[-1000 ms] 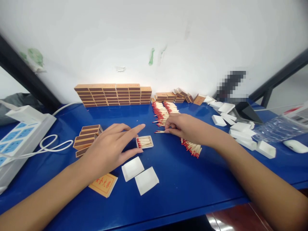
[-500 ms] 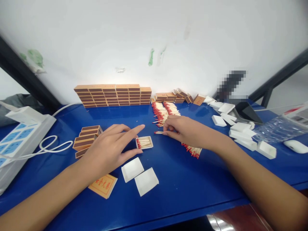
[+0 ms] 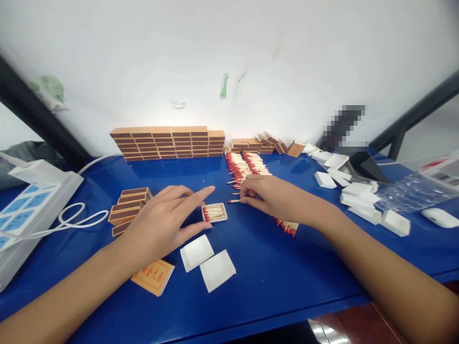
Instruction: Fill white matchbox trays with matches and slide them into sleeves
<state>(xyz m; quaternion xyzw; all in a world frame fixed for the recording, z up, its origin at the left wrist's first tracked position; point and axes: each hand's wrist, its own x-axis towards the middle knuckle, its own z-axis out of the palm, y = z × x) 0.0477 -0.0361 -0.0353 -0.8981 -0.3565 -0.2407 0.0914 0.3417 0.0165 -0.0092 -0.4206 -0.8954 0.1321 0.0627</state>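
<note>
An open white matchbox tray point(image 3: 214, 212), partly filled with red-tipped matches, lies on the blue table point(image 3: 272, 267). My left hand point(image 3: 163, 220) rests beside the tray, thumb and forefinger spread round its left end. My right hand point(image 3: 268, 195) is pinched on a few matches point(image 3: 234, 201) just right of the tray. It covers part of a long row of loose matches point(image 3: 247, 167) that reaches back toward the wall.
Two empty white trays point(image 3: 208, 260) and an orange sleeve point(image 3: 153, 276) lie near the front. Closed matchboxes are stacked at the wall point(image 3: 168, 142) and at left point(image 3: 129, 205). More white trays point(image 3: 358, 191), a plastic bag point(image 3: 416, 188) and a power strip point(image 3: 32, 200) flank the area.
My right hand has slid a little left toward the tray with the matches in its fingers. My left hand and the tray have stayed put.
</note>
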